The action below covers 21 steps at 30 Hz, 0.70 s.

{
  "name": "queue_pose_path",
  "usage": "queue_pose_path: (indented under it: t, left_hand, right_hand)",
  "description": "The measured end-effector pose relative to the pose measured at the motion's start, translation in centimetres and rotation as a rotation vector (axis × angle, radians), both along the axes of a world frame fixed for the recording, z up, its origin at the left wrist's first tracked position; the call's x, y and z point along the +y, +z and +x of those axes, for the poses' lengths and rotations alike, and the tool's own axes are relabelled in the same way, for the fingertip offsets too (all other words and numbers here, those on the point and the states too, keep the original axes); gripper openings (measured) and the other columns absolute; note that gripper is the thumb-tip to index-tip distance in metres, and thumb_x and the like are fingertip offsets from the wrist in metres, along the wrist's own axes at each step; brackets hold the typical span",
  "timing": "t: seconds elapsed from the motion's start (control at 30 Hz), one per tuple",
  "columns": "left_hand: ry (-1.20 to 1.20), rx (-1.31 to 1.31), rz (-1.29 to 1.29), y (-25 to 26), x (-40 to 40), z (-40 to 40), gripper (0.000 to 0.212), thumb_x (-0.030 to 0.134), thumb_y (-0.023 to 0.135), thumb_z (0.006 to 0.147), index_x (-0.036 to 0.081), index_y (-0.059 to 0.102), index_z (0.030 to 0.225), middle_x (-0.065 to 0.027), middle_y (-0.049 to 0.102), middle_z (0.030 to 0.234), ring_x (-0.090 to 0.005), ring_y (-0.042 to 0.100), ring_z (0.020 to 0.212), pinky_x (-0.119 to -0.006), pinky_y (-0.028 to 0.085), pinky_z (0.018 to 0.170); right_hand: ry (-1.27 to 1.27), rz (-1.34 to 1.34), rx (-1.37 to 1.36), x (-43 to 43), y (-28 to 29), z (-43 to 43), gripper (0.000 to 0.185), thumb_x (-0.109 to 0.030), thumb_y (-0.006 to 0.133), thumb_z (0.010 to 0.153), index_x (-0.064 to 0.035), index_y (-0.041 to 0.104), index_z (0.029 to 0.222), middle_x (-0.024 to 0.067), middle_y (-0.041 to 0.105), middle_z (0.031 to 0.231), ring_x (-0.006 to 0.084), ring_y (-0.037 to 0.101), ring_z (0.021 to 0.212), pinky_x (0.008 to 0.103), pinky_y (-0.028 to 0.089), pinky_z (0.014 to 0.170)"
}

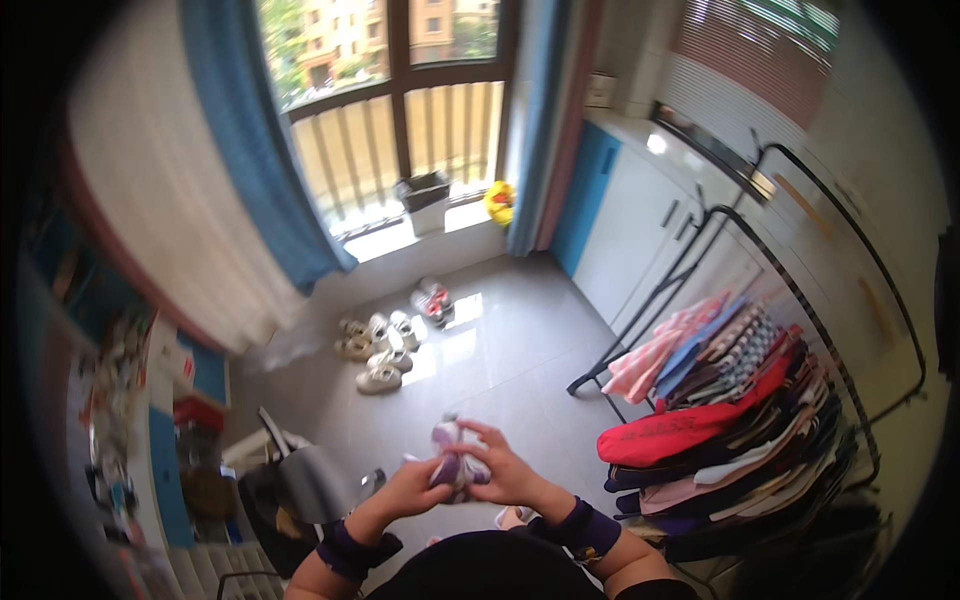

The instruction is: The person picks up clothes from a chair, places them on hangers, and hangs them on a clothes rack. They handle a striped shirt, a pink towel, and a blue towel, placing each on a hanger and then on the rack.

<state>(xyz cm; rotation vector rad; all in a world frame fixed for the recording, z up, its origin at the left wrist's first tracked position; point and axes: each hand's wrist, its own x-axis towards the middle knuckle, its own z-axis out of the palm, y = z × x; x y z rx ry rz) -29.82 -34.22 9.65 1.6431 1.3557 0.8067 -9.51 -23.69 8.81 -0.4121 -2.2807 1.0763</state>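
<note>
A small purple and white bundle of soft cloth is held in front of my body, above the grey tiled floor. From the left, my left hand pinches its lower side with the thumb on top. My right hand grips the opposite side, its index finger stretched over the upper part. A greyish tip sticks up at the bundle's far end. Its exact kind is too blurred to tell; it could be rolled socks. Dark bands circle both wrists.
Several pairs of shoes stand on the floor ahead. To the right is a black clothes rack crowded with garments. A black chair and a cluttered desk are at left. A bin sits on the window ledge.
</note>
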Motion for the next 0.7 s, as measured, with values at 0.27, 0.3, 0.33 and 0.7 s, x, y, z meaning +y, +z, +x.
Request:
queue_pose_path:
  t: [0.27, 0.3, 0.33, 0.7]
  left_hand:
    - [-0.291, 0.069, -0.113, 1.5, 13.8, 8.7, 0.029, 0.017, 0.072, 0.079, 0.002, 0.064, 0.103, -0.0186, 0.066, 0.086, -0.0277, 0.065, 0.076, -0.036, 0.05, 0.07]
    - [-0.323, 0.096, -0.103, 0.8, 15.3, 9.6, 0.029, 0.017, 0.071, 0.079, 0.002, 0.064, 0.103, -0.018, 0.066, 0.086, -0.0276, 0.065, 0.075, -0.036, 0.05, 0.07]
    - [-0.35, 0.115, -0.093, 0.1, 16.6, 10.6, 0.029, 0.018, 0.071, 0.079, 0.002, 0.064, 0.103, -0.0175, 0.066, 0.085, -0.0275, 0.064, 0.075, -0.036, 0.05, 0.069]
    - [-0.478, 0.105, -0.075, -2.0, 31.1, 17.5, 0.028, 0.019, 0.073, 0.077, 0.002, 0.065, 0.097, -0.0127, 0.067, 0.084, -0.0224, 0.063, 0.079, -0.033, 0.05, 0.075]
  right_hand:
    - [-0.009, -0.371, -0.038, 8.5, -0.2, 11.6, 0.03, -0.014, 0.07, 0.078, -0.0063, 0.062, 0.105, 0.0122, 0.065, 0.113, 0.031, 0.062, 0.099, 0.0366, 0.049, 0.087]
    - [-0.05, -0.352, -0.075, 9.4, 0.4, 13.4, 0.031, -0.016, 0.07, 0.078, -0.0063, 0.061, 0.106, 0.0138, 0.065, 0.106, 0.0319, 0.063, 0.094, 0.0368, 0.05, 0.084]
    - [-0.086, -0.337, -0.12, 10.1, 0.9, 15.1, 0.031, -0.017, 0.069, 0.078, -0.0064, 0.06, 0.106, 0.0153, 0.065, 0.099, 0.0328, 0.064, 0.088, 0.037, 0.05, 0.08]
    - [-0.556, -0.532, 0.438, 13.8, 3.6, 28.9, 0.02, -0.009, 0.068, 0.086, -0.0042, 0.059, 0.104, -0.0031, 0.055, 0.086, 0.0064, 0.053, 0.078, 0.0225, 0.044, 0.069]
